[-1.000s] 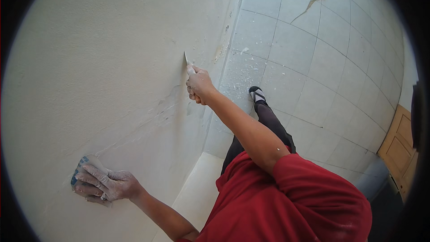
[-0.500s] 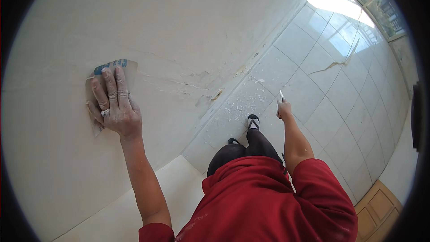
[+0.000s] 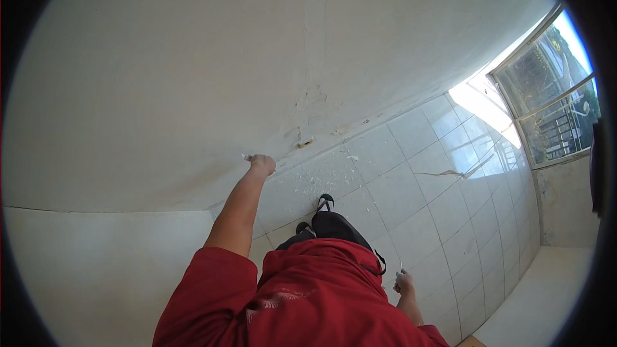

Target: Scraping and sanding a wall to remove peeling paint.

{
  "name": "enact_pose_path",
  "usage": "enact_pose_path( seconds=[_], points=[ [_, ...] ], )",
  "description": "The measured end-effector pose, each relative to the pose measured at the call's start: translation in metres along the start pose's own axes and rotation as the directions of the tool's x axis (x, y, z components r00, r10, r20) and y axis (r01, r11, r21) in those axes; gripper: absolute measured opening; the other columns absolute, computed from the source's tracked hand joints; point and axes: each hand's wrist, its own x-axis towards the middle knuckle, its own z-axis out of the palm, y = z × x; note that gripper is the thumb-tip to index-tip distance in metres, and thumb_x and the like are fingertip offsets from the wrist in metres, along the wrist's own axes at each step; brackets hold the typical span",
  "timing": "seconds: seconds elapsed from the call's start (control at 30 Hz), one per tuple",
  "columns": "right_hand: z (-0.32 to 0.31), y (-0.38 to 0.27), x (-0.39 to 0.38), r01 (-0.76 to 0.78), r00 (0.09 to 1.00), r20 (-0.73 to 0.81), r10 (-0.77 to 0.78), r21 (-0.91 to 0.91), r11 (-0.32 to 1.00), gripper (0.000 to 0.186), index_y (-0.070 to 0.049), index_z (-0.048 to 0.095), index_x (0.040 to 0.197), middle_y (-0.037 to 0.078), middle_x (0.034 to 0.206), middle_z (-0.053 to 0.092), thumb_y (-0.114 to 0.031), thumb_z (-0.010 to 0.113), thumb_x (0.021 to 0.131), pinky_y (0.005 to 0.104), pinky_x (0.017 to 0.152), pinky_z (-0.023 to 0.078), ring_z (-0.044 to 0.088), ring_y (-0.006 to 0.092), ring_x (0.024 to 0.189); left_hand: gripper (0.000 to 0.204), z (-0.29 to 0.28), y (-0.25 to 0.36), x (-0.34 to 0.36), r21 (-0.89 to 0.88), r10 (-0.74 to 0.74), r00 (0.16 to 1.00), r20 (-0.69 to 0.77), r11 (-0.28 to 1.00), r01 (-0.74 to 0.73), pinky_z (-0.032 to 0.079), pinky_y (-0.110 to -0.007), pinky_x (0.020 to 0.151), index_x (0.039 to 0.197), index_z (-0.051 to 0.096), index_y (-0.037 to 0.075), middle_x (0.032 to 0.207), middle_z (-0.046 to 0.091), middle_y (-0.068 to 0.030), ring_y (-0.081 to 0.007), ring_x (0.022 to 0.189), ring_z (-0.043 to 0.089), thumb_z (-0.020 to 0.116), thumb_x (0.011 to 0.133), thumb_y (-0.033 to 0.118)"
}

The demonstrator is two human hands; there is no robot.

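My left hand (image 3: 262,164) is closed and held in front of the lower part of the pale wall (image 3: 160,90). A small whitish edge of the sandpaper sheet (image 3: 246,156) sticks out past its fingers; the hand hides the rest. Low on my right side, away from the wall, my right hand (image 3: 403,282) grips a scraper (image 3: 401,265). Its thin, light blade points up and away from me, seen nearly edge-on. Cracks and a peeling patch (image 3: 315,106) mark the wall beyond my left hand.
A small yellowish wall box (image 3: 305,144) sits low in the wall. White flakes (image 3: 315,177) lie scattered on the tiled floor (image 3: 411,212) by my sandalled feet (image 3: 326,203). A tan strip (image 3: 443,173) lies farther right, toward the window (image 3: 553,90).
My left hand has come off the wall face, moving right and down, and its flat fingers have curled around the sheet. My right hand has dropped nearer my side. The view has turned.
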Motion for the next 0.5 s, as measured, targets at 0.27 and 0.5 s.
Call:
enact_pose_path(
  seconds=[0.27, 0.5],
  points=[
    [0.003, 0.040, -0.002, -0.028, 1.000, 0.002, 0.028, -0.033, 0.999, 0.024, -0.006, 0.057, 0.117, 0.007, 0.056, 0.048, -0.014, 0.049, 0.096, 0.0370, 0.032, 0.040, 0.051, 0.0201, 0.041, 0.035, 0.371, -0.007, -0.214, -0.668, -0.208, 0.970, 0.123, 0.706, 0.236, 0.054, -0.049, 0.086, 0.122, 0.063, 0.004, 0.111, 0.068, -0.0236, -0.0390, 0.100, 0.067, 0.043, 0.098, 0.021],
    [0.027, -0.067, 0.070, 0.195, 0.980, 0.058, -0.188, -0.430, 0.882, 0.029, -0.002, 0.061, 0.115, 0.014, 0.075, 0.068, -0.023, 0.054, 0.097, 0.0440, 0.050, 0.057, 0.069, 0.0250, 0.058, 0.057, 0.465, 0.085, -0.336, -0.661, -0.280, 0.786, 0.552, 0.429, 0.616, 0.052, -0.049, 0.094, 0.157, 0.021, 0.018, 0.118, 0.066, -0.0239, -0.0390, 0.111, 0.065, 0.033, 0.101, 0.025]
  ],
)
